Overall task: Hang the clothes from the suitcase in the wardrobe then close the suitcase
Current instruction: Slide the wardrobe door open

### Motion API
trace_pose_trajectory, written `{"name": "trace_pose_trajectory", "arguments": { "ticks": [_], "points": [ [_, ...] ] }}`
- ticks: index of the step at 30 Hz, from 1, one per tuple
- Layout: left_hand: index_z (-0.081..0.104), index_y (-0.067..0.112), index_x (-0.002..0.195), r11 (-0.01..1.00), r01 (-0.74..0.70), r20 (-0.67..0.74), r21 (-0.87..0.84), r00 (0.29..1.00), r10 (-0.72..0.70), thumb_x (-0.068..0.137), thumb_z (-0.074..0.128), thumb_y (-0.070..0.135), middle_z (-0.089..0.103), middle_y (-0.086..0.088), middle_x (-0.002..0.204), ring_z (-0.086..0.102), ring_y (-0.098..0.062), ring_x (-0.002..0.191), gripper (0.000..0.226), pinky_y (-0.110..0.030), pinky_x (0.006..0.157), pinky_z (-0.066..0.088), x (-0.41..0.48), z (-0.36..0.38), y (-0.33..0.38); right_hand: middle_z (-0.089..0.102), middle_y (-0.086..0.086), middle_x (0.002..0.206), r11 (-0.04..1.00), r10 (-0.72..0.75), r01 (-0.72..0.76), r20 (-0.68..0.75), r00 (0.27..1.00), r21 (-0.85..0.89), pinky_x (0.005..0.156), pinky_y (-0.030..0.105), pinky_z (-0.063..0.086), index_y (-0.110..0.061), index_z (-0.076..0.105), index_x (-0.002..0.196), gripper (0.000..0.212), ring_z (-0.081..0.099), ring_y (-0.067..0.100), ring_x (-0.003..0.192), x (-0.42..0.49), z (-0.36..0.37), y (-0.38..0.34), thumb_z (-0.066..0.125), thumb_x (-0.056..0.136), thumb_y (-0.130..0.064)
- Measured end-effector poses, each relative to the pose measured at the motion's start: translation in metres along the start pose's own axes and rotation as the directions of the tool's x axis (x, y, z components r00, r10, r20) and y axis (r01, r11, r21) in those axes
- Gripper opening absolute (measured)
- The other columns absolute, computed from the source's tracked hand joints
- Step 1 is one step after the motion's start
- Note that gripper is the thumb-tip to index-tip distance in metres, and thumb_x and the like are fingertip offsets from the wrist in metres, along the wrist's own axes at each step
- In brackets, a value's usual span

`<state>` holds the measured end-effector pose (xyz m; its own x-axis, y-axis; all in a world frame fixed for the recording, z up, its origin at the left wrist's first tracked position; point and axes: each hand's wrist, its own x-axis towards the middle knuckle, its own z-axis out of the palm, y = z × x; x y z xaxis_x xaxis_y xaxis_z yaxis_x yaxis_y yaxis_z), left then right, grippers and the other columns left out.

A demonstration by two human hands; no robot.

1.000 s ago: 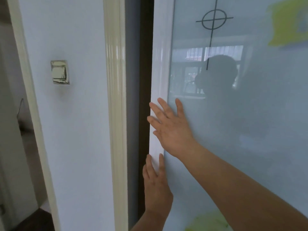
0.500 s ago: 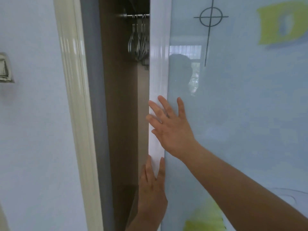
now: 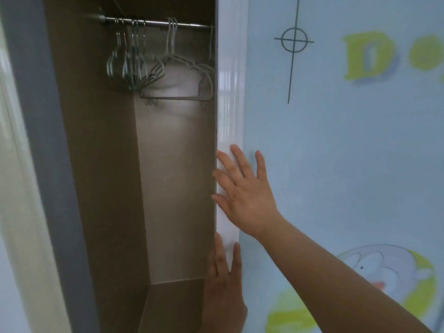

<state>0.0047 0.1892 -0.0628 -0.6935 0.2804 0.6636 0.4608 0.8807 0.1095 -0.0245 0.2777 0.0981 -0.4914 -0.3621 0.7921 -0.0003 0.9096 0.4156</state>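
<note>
Head view: wardrobe (image 3: 175, 188) straight ahead, left part open, brown interior bare below. A metal rail (image 3: 156, 22) runs across the top with a bunch of empty wire hangers (image 3: 134, 61) on it, most crowded to the left.

Sliding door (image 3: 336, 152) fills the right side: pale blue panel, glossy white edge strip (image 3: 231, 92). Writing on the panel: a big green "D" (image 3: 367, 56), then a second green letter cut off by the frame edge, unreadable. Also a thin crosshair mark (image 3: 294, 40) and a cartoon figure (image 3: 384, 267) low right.

Right hand (image 3: 245, 195) is flat, fingers spread, pressing on the strip and panel. Left hand (image 3: 223, 292) is just below it, fingers straight and flat on the strip's lower part.

Versus half a second ago: the door has slid right, the gap is much wider, and the rail and hangers are fully exposed. The wall switch is gone from view. Both hands keep the same spots on the door.
</note>
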Motion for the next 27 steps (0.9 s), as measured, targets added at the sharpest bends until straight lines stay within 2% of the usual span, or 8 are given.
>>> {"name": "trace_pose_trajectory", "arguments": {
  "ticks": [3,6,9,11,15,19,24,27],
  "points": [
    [0.046,0.01,0.128,0.999,-0.034,0.018,-0.033,0.999,0.035,0.028,0.081,0.013,0.049,-0.022,0.135,0.028,-0.039,0.134,0.105,-0.034,0.118,-0.011,0.004,0.003,0.016,0.042,0.006,0.147,0.999,0.044,-0.043,0.007,0.999,-0.017,0.111,0.061,0.015,-0.02,0.059,0.116,0.037,0.03,0.032,0.141,-0.01,0.002,0.02,0.055,0.088,-0.044],
    [0.046,0.007,0.127,0.995,-0.082,0.016,-0.062,0.996,0.083,0.025,0.083,0.014,0.045,-0.02,0.139,-0.003,-0.03,0.146,0.109,-0.031,0.118,-0.012,0.003,0.013,0.029,0.041,0.006,0.148,0.995,0.09,-0.089,0.018,0.996,-0.034,0.111,0.061,0.016,-0.02,0.058,0.116,0.035,0.027,0.031,0.142,-0.021,0.003,0.036,0.053,0.088,-0.04],
    [0.046,0.006,0.126,0.988,-0.114,0.04,-0.104,0.992,0.119,0.027,0.079,0.013,0.027,-0.02,0.152,-0.007,-0.027,0.146,0.105,-0.03,0.116,-0.008,0.001,0.025,0.047,0.04,0.006,0.148,0.991,0.131,-0.131,0.013,0.991,-0.038,0.111,0.06,0.019,-0.018,0.058,0.117,0.036,0.027,0.03,0.143,-0.032,0.005,0.052,0.053,0.086,-0.036],
    [0.046,0.006,0.125,0.985,-0.116,0.016,-0.128,0.993,0.119,0.034,0.069,0.009,0.034,-0.02,0.148,-0.001,-0.029,0.147,0.094,-0.033,0.116,0.005,0.002,0.035,0.06,0.039,0.006,0.149,0.987,0.154,-0.153,0.018,0.988,-0.048,0.112,0.059,0.018,-0.018,0.057,0.119,0.037,0.025,0.03,0.143,-0.04,0.006,0.065,0.053,0.087,-0.036],
    [0.048,0.006,0.127,0.966,-0.149,-0.039,-0.211,0.989,0.144,0.048,0.052,0.011,0.02,-0.016,0.155,0.017,-0.032,0.143,0.079,-0.032,0.096,0.029,0.009,0.055,0.082,0.037,0.006,0.15,0.982,0.171,-0.168,0.021,0.985,-0.084,0.112,0.057,0.015,-0.018,0.057,0.119,0.037,0.025,0.029,0.143,-0.054,0.009,0.093,0.052,0.087,-0.036],
    [0.07,0.006,0.11,0.977,-0.156,-0.013,-0.144,0.988,0.156,0.064,0.028,0.007,0.054,-0.019,0.131,0.051,-0.035,0.124,0.063,-0.037,0.104,0.025,0.018,0.058,0.116,0.035,0.006,0.152,0.979,0.185,-0.183,0.016,0.983,-0.089,0.113,0.057,0.016,-0.017,0.056,0.121,0.038,0.023,0.029,0.144,-0.072,0.015,0.126,0.051,0.088,-0.036],
    [0.069,0.007,0.113,0.989,-0.108,0.022,-0.106,0.994,0.11,0.077,0.01,0.005,0.054,-0.019,0.133,0.053,-0.033,0.122,0.069,-0.037,0.103,0.028,0.022,0.082,0.164,0.034,0.007,0.152,0.983,0.178,-0.176,0.019,0.984,-0.055,0.115,0.054,0.018,-0.016,0.056,0.12,0.036,0.023,0.03,0.144,-0.093,0.019,0.169,0.051,0.089,-0.033],
    [0.07,0.009,0.112,0.994,-0.089,0.053,-0.068,0.994,0.092,0.086,0.0,0.006,0.054,-0.018,0.132,0.059,-0.034,0.115,0.074,-0.031,0.116,0.009,0.026,0.094,0.194,0.034,0.008,0.152,0.985,0.169,-0.169,0.016,0.985,-0.039,0.116,0.051,0.021,-0.016,0.055,0.121,0.036,0.022,0.031,0.144,-0.106,0.022,0.196,0.05,0.09,-0.033]
  ]
}}
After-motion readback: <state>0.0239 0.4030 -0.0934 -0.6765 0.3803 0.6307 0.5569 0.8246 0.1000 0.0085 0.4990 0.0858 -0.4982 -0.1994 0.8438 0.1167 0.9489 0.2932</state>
